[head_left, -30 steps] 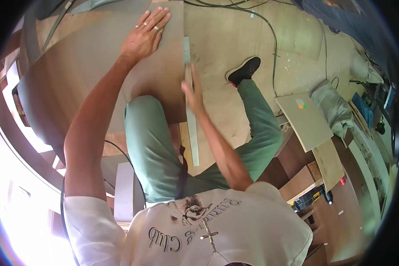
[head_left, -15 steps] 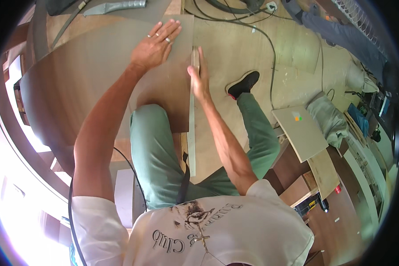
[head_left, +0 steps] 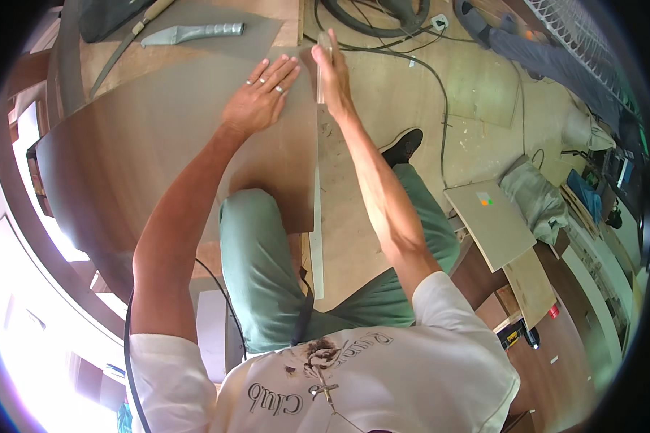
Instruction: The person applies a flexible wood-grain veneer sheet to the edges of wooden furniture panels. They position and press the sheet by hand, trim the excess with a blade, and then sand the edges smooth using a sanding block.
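A large brown sheet panel [head_left: 166, 137] lies before me, its left end curving down. Flat on it, near the far right corner, rests my left hand [head_left: 260, 94], fingers stretched out and rings on them. My right hand [head_left: 333, 79] is closed around a slim, pale sanding block [head_left: 321, 90], thumb on the panel side and fingers on the other. The block stands upright along the panel's straight right edge, close to the far corner. Its face towards the panel edge is hidden. My knee, in green trousers [head_left: 249, 224], is against the near side of the panel.
Beyond the panel lie a grey-handled tool [head_left: 195, 33] and a long-bladed tool with a wooden handle [head_left: 133, 36]. A black cable [head_left: 446, 108] and a coiled hose [head_left: 372, 25] run over the floor. At right are a loose board [head_left: 487, 224], cloth [head_left: 534, 195] and another person's leg [head_left: 549, 61].
My right hand has slid away from me along the panel's right edge with the sanding block. My left hand stays flat on the panel. The whole view has shifted slightly.
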A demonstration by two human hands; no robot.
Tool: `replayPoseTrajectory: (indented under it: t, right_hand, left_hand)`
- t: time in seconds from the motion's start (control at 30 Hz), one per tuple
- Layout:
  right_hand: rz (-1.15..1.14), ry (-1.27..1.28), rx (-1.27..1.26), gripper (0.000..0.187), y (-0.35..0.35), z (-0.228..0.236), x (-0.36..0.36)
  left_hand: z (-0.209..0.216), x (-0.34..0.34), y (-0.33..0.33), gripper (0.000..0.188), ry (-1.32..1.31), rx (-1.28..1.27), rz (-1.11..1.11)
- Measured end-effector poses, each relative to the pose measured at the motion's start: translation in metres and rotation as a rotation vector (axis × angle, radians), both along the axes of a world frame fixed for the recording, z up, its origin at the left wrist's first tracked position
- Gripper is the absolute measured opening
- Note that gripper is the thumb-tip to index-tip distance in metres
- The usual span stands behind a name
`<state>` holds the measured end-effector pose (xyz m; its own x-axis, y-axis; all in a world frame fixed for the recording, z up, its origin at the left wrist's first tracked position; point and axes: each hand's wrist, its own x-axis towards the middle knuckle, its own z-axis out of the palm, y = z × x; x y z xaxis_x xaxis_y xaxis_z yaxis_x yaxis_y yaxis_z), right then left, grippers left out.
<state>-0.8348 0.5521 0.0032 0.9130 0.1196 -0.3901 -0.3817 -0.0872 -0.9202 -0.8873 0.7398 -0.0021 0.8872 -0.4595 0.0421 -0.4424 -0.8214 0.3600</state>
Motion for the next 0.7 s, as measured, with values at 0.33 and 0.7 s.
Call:
replayPoseTrajectory:
  t: [0.33,0.7]
  right_hand:
    - [0.000,0.315,0.364,0.096,-0.015,-0.008,-0.075]
    - [0.049,0.315,0.280,0.096,-0.022,-0.005,-0.146]
  left_hand:
    - [-0.002,-0.003,0.012,0.067,0.025,-0.039,0.031]
    - [-0.005,-0.011,0.017,0.066,0.007,-0.042,0.046]
